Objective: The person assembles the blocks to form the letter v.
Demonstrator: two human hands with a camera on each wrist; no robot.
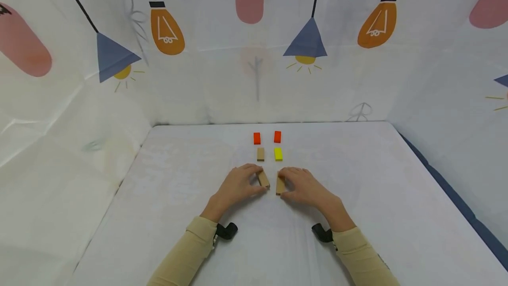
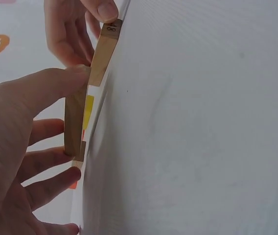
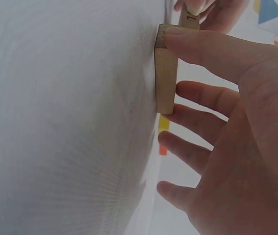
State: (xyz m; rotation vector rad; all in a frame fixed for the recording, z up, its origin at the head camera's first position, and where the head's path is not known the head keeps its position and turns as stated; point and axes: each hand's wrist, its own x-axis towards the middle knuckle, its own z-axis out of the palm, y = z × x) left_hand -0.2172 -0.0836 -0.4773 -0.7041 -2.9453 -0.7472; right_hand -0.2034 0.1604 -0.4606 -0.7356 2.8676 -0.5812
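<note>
Near the middle of the white table, my left hand point(image 1: 237, 185) pinches a plain wooden block point(image 1: 263, 179) by its two ends, thumb at the near end. That block slants, its near end turned to the right. My right hand point(image 1: 306, 187) likewise grips a second wooden block point(image 1: 280, 185), which points nearly straight away from me. A narrow gap separates the two blocks in the head view. Dark printed marks show on the near end of the right-hand block point(image 2: 104, 51) in the left wrist view. In the right wrist view its long side point(image 3: 166, 78) stands close against the tabletop.
Beyond my hands lie a small wooden block point(image 1: 260, 154) and a yellow block point(image 1: 278, 154), side by side. Behind them are a red block point(image 1: 257, 138) and another red block point(image 1: 278, 137). A patterned white sheet point(image 1: 222, 83) rises behind the white table point(image 1: 190, 153).
</note>
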